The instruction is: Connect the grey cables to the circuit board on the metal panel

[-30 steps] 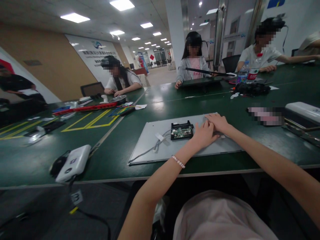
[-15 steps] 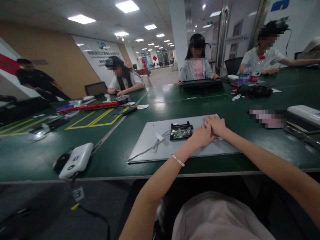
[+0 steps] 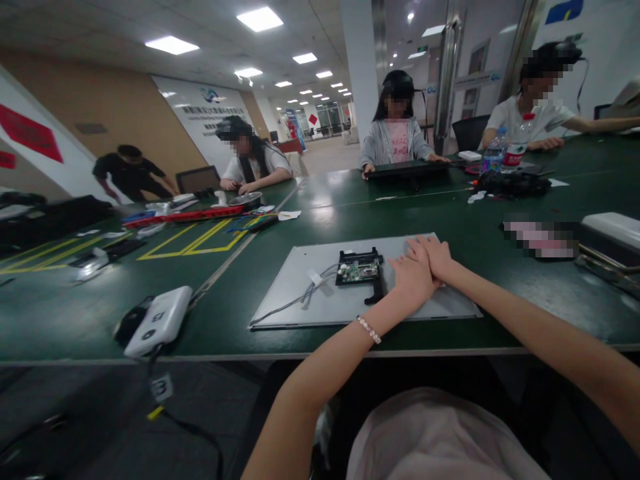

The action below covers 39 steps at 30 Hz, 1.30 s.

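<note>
A flat grey display panel (image 3: 280,287) lies on the green table in front of me. Near its middle sits a black plastic frame (image 3: 376,291) holding a green circuit board (image 3: 361,270), and a grey cable (image 3: 287,307) runs from the board towards the panel's front left corner. My left hand (image 3: 414,275), a beaded bracelet on its wrist, is over the panel to the right of the board, fingers apart. My right hand (image 3: 435,257) overlaps it at the panel's far right, fingers stretched out. Whatever lies beneath both hands is hidden.
A white power bank (image 3: 159,322) with a black cable lies front left. Two plastic bottles (image 3: 513,150) and a black bundle (image 3: 515,182) stand back right. Near the right edge lies another white device (image 3: 615,230). People sit across the table (image 3: 330,227); one holds a dark panel (image 3: 410,169).
My left hand has shifted right, away from the board, uncovering the frame's black lower arm. My right hand stays close beside it. A person at the far left has bent over the table.
</note>
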Motion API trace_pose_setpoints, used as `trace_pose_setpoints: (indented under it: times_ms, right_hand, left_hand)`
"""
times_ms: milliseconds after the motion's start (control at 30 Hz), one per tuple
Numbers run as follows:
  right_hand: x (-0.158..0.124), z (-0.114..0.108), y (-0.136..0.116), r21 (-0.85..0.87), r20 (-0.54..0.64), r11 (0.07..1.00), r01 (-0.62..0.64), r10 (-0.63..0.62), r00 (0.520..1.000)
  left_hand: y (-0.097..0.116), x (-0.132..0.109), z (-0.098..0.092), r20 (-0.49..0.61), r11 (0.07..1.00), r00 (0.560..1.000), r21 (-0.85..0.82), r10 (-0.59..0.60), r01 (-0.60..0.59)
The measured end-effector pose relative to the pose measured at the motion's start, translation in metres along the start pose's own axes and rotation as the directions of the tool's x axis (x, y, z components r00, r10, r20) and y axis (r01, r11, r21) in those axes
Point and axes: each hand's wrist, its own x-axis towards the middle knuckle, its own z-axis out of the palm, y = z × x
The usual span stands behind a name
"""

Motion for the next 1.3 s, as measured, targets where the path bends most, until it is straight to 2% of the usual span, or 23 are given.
trace_pose_setpoints:
  times_ms: [167,333,533,667,833,1000,1067,1133,1233,1300]
  right_hand:
    - [-0.003,-0.003,0.006,-0.012,0.029,0.996,0.085,-0.084,0.996]
    - [-0.010,0.002,0.029,0.015,0.081,0.977,0.213,-0.213,0.974]
    - [-0.015,0.010,0.063,0.176,0.122,0.898,0.403,-0.426,0.896]
    - [-0.015,0.010,0.069,0.249,0.057,0.839,0.485,-0.512,0.857]
    - [-0.020,0.009,0.060,0.317,-0.044,0.762,0.564,-0.583,0.812]
    - [-0.027,-0.008,0.054,0.370,-0.095,0.714,0.594,-0.607,0.789]
    - [-0.028,-0.017,0.054,0.353,-0.148,0.721,0.596,-0.586,0.797]
    - [-0.030,-0.024,0.052,0.301,-0.216,0.733,0.610,-0.571,0.792]
    - [-0.035,-0.031,0.048,0.226,-0.304,0.731,0.644,-0.575,0.760]
    - [-0.038,-0.033,0.043,0.211,-0.305,0.711,0.671,-0.605,0.736]
  left_hand:
    - [-0.002,-0.005,0.000,-0.014,1.000,0.999,-0.013,0.028,-0.029]
    - [-0.002,-0.007,0.001,0.010,0.999,0.999,0.007,0.043,-0.043]
    - [-0.008,-0.004,0.000,0.009,1.000,1.000,0.003,0.004,-0.004]
    - [-0.019,0.000,-0.006,0.038,1.000,0.999,-0.004,-0.013,0.013]
    - [-0.030,-0.002,-0.012,0.037,0.999,0.998,-0.003,-0.044,0.044]
    - [-0.034,0.001,-0.016,0.067,0.996,0.994,-0.012,-0.083,0.084]
    - [-0.035,0.004,-0.017,0.090,0.993,0.990,-0.033,-0.107,0.111]
    - [-0.037,0.005,-0.015,0.068,0.990,0.988,-0.027,-0.139,0.141]
    - [-0.043,0.007,-0.012,0.012,0.985,0.985,0.006,-0.172,0.172]
    - [-0.048,0.008,-0.010,-0.008,0.985,0.985,-0.002,-0.171,0.171]
